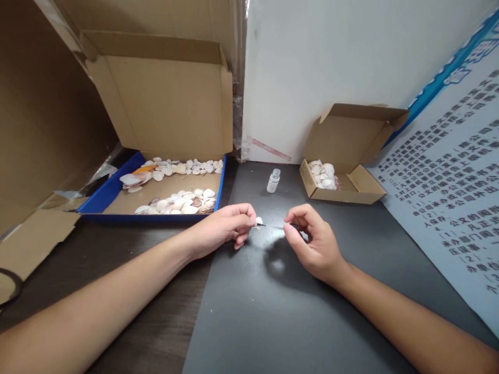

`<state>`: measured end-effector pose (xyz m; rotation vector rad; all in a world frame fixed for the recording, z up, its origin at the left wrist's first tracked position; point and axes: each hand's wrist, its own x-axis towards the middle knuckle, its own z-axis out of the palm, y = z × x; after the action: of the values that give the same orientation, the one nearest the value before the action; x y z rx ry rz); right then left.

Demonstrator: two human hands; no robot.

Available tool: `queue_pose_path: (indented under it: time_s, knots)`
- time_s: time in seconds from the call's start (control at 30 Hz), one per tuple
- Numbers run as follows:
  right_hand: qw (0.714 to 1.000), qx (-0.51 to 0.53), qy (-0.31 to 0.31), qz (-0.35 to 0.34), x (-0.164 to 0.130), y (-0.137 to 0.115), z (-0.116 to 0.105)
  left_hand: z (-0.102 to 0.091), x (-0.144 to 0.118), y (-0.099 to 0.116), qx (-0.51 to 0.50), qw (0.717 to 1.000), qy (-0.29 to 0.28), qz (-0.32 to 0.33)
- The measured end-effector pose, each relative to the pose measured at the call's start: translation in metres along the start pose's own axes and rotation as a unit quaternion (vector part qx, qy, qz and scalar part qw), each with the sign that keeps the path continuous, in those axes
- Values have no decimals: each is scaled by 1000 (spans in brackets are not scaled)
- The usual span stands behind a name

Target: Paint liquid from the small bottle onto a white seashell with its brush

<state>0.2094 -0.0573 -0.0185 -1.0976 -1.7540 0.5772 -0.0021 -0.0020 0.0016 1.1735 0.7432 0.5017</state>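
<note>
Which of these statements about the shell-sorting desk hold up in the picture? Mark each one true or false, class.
1. The left hand pinches a small white shell. True.
2. The right hand holds a thin metal tool pointed at that shell. True.
3. The small clear glass bottle lies on its side. False: it stands upright.
4. The small open cardboard box is empty. False: it holds pale shells.
5. The blue-edged tray holds many shells. True.
</note>
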Motion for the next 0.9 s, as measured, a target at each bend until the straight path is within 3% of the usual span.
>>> queue_pose_path:
  time_s: [0.9]
  knots:
    - [1000,8,9,8,-1,0,-1,-1,0,-1,7,1000,2,-9]
